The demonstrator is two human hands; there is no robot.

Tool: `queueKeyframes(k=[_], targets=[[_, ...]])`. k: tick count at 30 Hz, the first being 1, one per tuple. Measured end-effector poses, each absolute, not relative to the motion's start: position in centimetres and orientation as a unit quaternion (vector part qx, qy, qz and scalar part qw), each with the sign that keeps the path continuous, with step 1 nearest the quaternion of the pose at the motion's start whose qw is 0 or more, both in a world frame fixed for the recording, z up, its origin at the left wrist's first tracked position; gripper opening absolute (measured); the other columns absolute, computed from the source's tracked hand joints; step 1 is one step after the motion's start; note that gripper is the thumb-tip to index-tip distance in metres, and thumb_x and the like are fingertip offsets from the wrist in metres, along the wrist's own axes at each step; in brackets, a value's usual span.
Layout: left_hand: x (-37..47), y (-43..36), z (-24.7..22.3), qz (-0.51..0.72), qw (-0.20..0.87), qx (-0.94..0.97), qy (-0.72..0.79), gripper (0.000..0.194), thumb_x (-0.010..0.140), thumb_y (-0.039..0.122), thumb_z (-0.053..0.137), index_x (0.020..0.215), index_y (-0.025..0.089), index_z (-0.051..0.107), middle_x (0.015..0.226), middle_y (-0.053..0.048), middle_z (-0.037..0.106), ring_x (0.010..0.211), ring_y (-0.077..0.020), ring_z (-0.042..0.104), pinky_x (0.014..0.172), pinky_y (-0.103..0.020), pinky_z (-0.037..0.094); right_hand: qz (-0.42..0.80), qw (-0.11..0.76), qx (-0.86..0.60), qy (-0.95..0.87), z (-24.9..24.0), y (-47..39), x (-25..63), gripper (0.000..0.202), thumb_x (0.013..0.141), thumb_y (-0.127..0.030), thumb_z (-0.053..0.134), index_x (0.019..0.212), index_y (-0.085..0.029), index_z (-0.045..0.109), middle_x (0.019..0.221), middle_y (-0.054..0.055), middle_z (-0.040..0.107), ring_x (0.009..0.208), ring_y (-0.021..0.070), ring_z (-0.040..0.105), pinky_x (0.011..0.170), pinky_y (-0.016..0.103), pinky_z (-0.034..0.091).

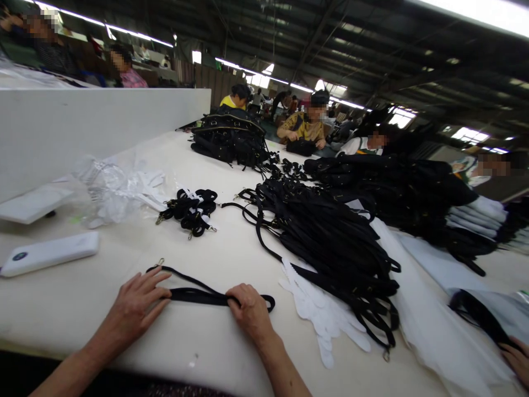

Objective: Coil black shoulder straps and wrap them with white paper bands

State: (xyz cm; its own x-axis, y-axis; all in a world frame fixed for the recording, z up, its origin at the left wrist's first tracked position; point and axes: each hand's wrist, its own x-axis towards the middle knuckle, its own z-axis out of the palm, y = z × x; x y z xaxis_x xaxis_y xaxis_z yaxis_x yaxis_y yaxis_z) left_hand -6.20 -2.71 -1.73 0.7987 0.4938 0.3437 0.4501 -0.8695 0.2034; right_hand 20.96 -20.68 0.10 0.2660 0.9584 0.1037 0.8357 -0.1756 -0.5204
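Observation:
A black strap lies folded into long loops on the white table in front of me. A small metal clip shows at its left end. My left hand rests on that end, its fingers stretched out and spread over the strap. Toward the other end, my right hand is closed around the folded lengths, and a short loop sticks out past it. Farther back sits a small pile of coiled black straps with clips and white pieces among them. To the right is a big heap of long black straps.
White paper-like pieces lie beside the heap. At left are a white power bank-like device and clear plastic bags. Black bags are piled behind. Another person's hand holds something black at far right. Co-workers sit across the table.

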Motion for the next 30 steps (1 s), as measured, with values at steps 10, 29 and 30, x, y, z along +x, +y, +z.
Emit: queueKeyframes(k=[10,29,30], targets=[[-2.0,-3.7,-1.5,0.121,0.082,0.952,0.27,0.012,0.086,0.028,0.058,0.095,0.029,0.065,0.15,-0.006,0.049,0.143,-0.0352,0.034,0.106,-0.062,0.032,0.137,0.265,-0.755,-0.584,0.0,-21.0,20.9,0.02,0.084,-0.013,0.062,0.099,-0.024,0.067,0.094,0.002,0.069,0.093,0.0197,0.06,0.084,0.032,0.046],[-1.1,-4.4,-0.5,0.106,0.118,0.96,0.231,0.004,0.081,0.021,0.058,0.083,0.025,0.059,0.154,-0.007,0.043,0.147,-0.0348,0.025,0.109,-0.066,0.027,0.149,0.274,-0.734,-0.604,0.4,-21.6,21.0,0.023,0.08,-0.013,0.067,0.1,-0.024,0.066,0.094,0.001,0.068,0.092,0.0186,0.059,0.084,0.031,0.045],[-1.2,-4.4,-0.4,0.117,0.108,0.964,0.213,0.006,0.082,0.02,0.057,0.082,0.025,0.058,0.154,-0.007,0.044,0.147,-0.0342,0.025,0.11,-0.065,0.025,0.149,0.272,-0.731,-0.608,0.3,-21.7,21.0,0.025,0.079,-0.013,0.068,0.102,-0.024,0.065,0.096,0.001,0.068,0.093,0.0187,0.059,0.085,0.031,0.045]])
